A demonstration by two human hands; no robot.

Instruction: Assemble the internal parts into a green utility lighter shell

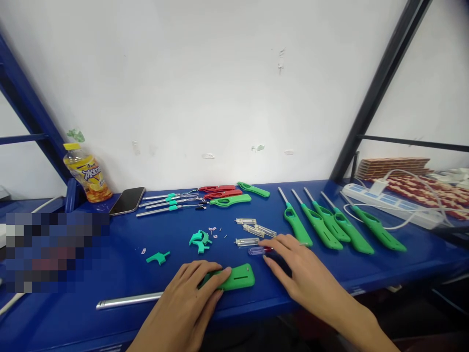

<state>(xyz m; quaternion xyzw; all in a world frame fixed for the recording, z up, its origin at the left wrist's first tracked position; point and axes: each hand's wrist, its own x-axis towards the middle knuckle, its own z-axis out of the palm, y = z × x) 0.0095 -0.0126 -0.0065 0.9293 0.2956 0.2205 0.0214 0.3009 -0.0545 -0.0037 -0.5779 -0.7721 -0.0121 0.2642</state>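
Note:
My left hand [192, 293] is closed around a green long-necked lighter [240, 277] near the front edge of the table. Its silver tube [128, 300] points left, and my fingers hide its middle. My right hand [298, 266] has its thumb and index finger around a small screwdriver [257, 251] with a clear purple handle and a red part; the rest lies under the fingers. Just beyond it lie several clear fuel tanks [247, 241]. Teal triggers [200, 240] sit in a small pile, with a single trigger [159, 258] farther left.
Several green lighters [322, 227] lie in a row at right, beside a white power strip [395, 205]. Metal tubes with wires [159, 210], red casing halves [220, 194] and green casing halves [230, 200] lie at the back. A phone [127, 201] and a drink bottle [88, 173] are at left.

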